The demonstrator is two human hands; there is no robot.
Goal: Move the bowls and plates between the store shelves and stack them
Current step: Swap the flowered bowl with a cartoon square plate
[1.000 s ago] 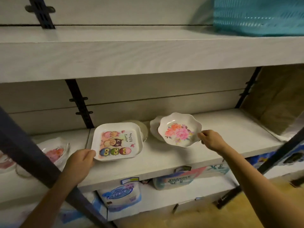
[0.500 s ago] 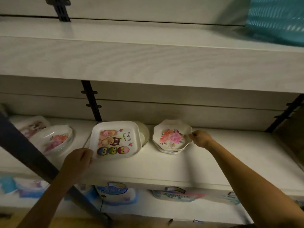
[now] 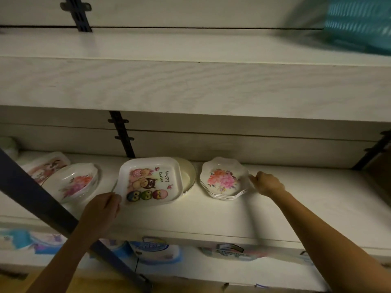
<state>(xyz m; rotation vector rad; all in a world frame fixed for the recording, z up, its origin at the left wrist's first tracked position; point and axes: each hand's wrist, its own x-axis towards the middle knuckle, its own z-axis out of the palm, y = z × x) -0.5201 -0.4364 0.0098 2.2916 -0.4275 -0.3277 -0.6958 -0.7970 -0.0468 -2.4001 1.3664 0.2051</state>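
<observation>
A square white plate [image 3: 150, 180] printed with owls and "Happy Easter" lies tilted on a round cream dish [image 3: 188, 175] on the middle shelf [image 3: 296, 199]. My left hand [image 3: 101, 210] grips its near left corner. To the right, a scalloped plate with pink flowers [image 3: 224, 178] sits on top of a small stack of like plates. My right hand [image 3: 267, 183] is at that stack's right rim, fingers curled; whether they still pinch the top plate is unclear.
At the shelf's left lie an oval flowered dish [image 3: 73, 182] and another printed plate [image 3: 45, 166]. A dark diagonal post [image 3: 42, 204] crosses in front of my left arm. A teal basket [image 3: 357, 22] stands on the upper shelf. Packaged goods [image 3: 156, 250] fill the shelf below.
The flowered plate came down from the air onto the stack with my right hand. The square plate stayed in my left hand's grip. The view swung left.
</observation>
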